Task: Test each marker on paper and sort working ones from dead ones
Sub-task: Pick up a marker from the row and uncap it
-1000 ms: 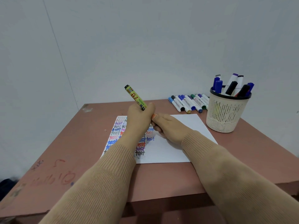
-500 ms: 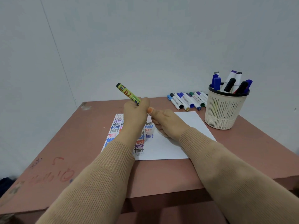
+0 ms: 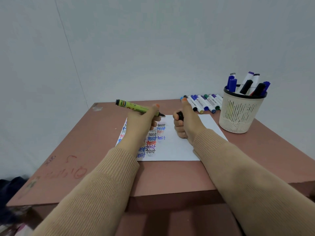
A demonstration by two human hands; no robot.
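My left hand (image 3: pixel 141 120) grips a yellow-green marker (image 3: pixel 132 107), held nearly level above the white paper (image 3: pixel 177 147); its black tip is bare and points right. To the right, my right hand (image 3: pixel 185 124) is curled round the marker's black cap (image 3: pixel 180 115), a short gap from the tip. The paper's left half is filled with the word "test" (image 3: pixel 151 138) written in several colours. A row of several capped markers (image 3: pixel 203 103) lies at the table's far edge. A cream mesh cup (image 3: pixel 238 114) at the right holds several more markers.
The brown table (image 3: pixel 95 150) stands against a plain white wall. Red scribbles (image 3: pixel 71 169) mark its left side. Dark cloth lies on the floor at the lower left. The table's front edge runs just under my forearms.
The hands were together at the marker's tip. Now they have come apart: the cap is off in my right hand and the marker has swung down to nearly level.
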